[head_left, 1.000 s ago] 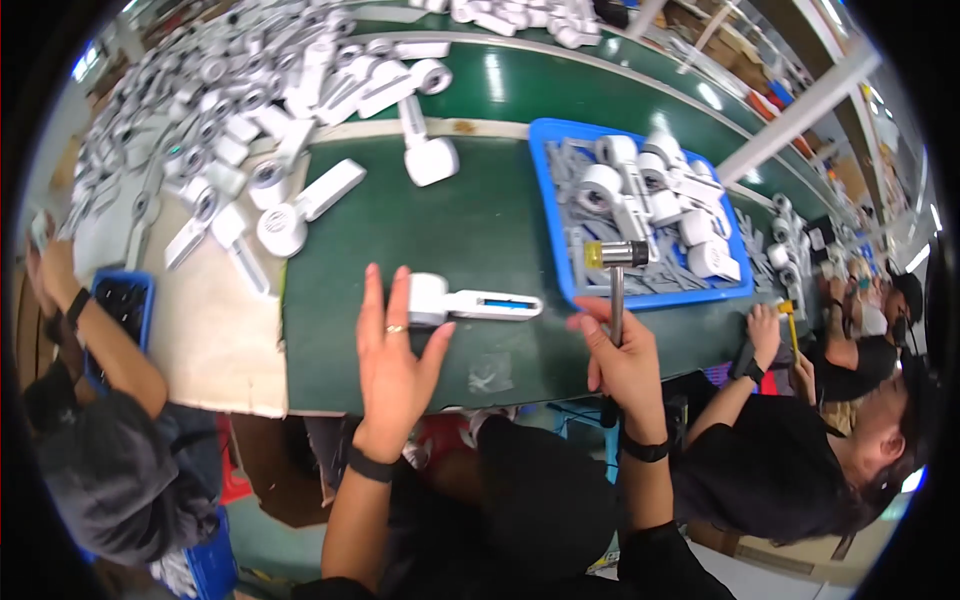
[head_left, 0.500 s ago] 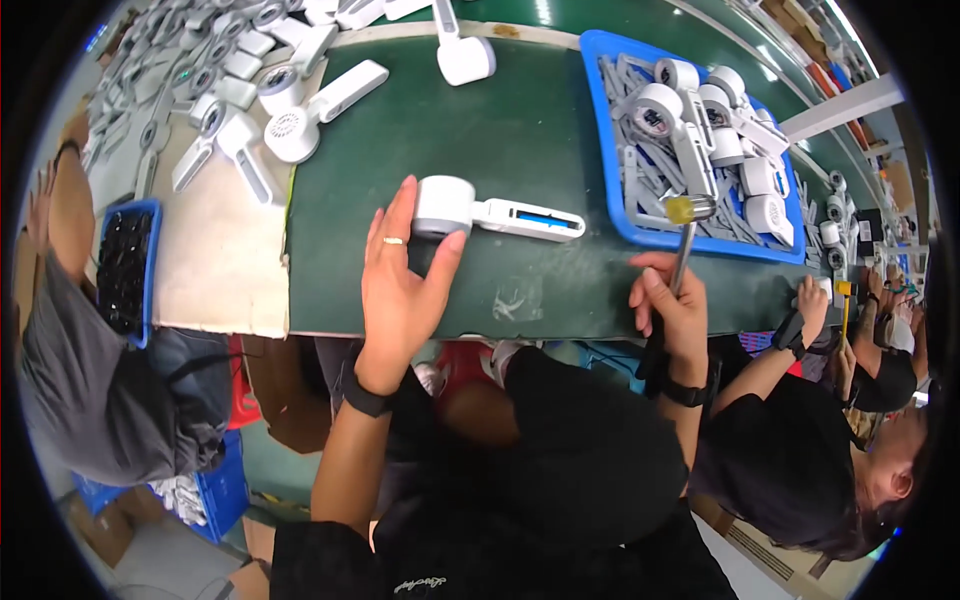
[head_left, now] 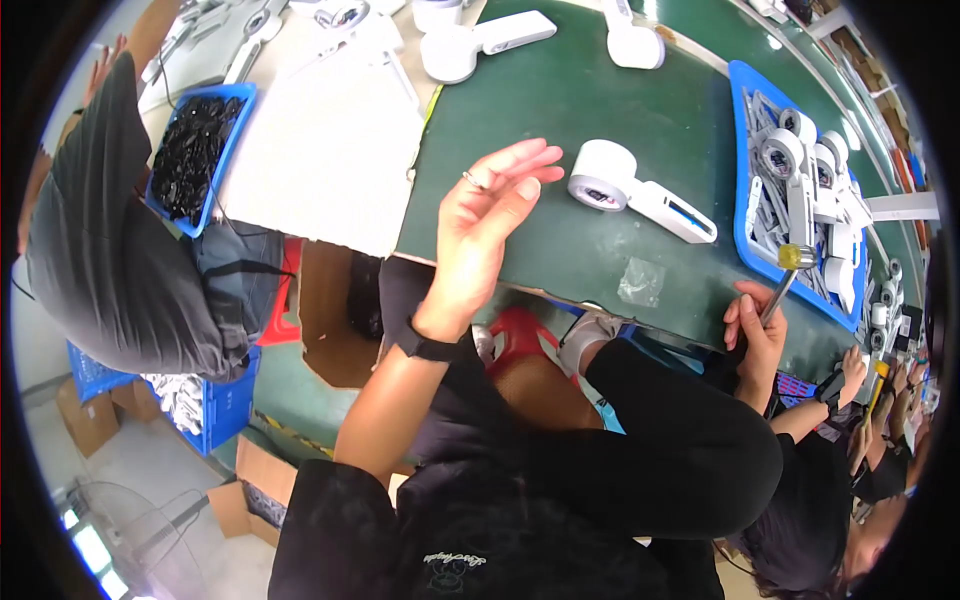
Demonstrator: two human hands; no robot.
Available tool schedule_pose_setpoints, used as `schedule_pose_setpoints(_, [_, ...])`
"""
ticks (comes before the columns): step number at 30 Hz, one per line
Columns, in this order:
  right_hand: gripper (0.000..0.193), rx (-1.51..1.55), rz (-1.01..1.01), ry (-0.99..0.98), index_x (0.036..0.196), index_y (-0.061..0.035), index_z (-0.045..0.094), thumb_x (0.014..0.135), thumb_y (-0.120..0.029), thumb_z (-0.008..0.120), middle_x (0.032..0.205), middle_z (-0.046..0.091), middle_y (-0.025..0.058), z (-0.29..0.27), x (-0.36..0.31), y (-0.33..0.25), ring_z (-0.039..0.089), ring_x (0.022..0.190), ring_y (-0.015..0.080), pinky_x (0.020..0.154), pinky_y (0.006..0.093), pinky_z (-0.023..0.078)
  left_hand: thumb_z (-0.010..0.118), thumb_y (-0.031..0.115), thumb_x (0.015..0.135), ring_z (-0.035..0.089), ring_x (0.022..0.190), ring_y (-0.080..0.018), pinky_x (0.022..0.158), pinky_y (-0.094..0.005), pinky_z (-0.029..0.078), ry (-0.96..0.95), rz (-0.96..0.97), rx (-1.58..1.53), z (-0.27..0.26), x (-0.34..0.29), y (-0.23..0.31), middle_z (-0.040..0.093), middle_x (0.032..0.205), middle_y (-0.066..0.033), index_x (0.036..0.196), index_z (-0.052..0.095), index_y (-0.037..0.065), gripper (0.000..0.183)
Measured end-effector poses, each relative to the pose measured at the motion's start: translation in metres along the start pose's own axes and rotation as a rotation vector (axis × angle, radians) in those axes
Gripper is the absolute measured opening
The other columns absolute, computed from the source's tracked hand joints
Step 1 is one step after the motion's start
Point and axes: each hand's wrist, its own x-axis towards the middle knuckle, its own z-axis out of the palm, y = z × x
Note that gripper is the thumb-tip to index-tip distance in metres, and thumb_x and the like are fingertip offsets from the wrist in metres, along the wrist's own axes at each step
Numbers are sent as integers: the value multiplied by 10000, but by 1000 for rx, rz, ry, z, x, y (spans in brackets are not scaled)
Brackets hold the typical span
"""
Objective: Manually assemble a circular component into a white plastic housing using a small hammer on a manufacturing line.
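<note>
Tray holding white parts

A green bench carries a white device lying flat near its front edge, with a patch of clear tape just beside it. A blue tray of white parts sits at the right. Two more white devices lie further back.

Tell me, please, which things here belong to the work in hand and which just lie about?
In hand:
left hand, open, raised beside the white handheld device
right hand gripping the small hammer

Lying about:
blue tray of white parts
blue bin of black pieces
</note>
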Motion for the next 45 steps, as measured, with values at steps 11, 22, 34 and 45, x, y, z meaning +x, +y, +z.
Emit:
schedule_pose_setpoints(11, [257,178,-9,41,1251,29,646,1107,-169,570,790,669,90,21,4,-24,609,565,137,493,254,471,576,88,1094,691,1124,-207,1047,-351,514,-8,70,654,19,12,112,748,1207,-143,1335,667,-48,292])
schedule_pose_setpoints(22, [258,293,-108,242,1257,65,640,1076,-71,517,782,687,115,11,-9,-13,629,595,155,564,266,510,748,68,941,749,1055,-320,934,-356,561,-729,213,1230,170,87,54,768,1135,-186,1201,739,-4,269])
schedule_pose_setpoints(34, [217,298,-92,244,1237,44,666,1087,-60,549,798,700,89,9,-4,-18,638,612,112,542,242,502,856,335,867,660,859,-321,795,-442,534,-816,471,1504,229,136,-71,646,830,-127,1071,781,9,392])
schedule_pose_setpoints(45, [218,338,-91,243,1239,44,659,1086,-58,543,792,696,94,8,-3,-15,632,584,115,523,237,486,860,204,850,705,718,-200,672,-340,542,-665,-129,1045,226,145,-61,718,796,-102,1004,767,27,252])
